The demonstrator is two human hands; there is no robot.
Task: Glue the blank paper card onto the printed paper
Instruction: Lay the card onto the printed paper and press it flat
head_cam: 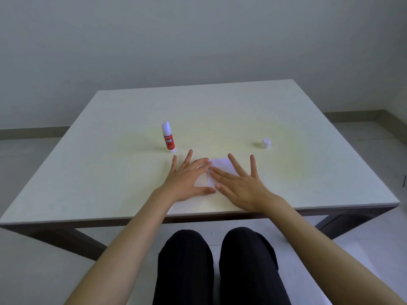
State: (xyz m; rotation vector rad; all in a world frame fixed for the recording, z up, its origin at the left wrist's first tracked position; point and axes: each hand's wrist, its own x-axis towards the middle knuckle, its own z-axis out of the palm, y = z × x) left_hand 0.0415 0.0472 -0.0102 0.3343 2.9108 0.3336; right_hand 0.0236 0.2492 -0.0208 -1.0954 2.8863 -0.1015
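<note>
White table (132,172), paper card (220,165) half hidden under 2 flat hands.

Plain grey-white wall (198,36) behind, pale square table (286,119) with dark angled legs, light tiled floor (26,148), dark skirting board (30,133) along the wall's foot, soft even light

Two hands lie flat with fingers spread: one left hand (187,179) and one right hand (240,186), fingertips meeting over the paper. Under them one white paper card (220,165) shows; whether a second sheet lies beneath cannot be told. Beyond the left hand stands one glue stick (168,137), uncapped. Beyond the right hand sits one white cap (266,143). One table (308,168) carries them all.
</note>
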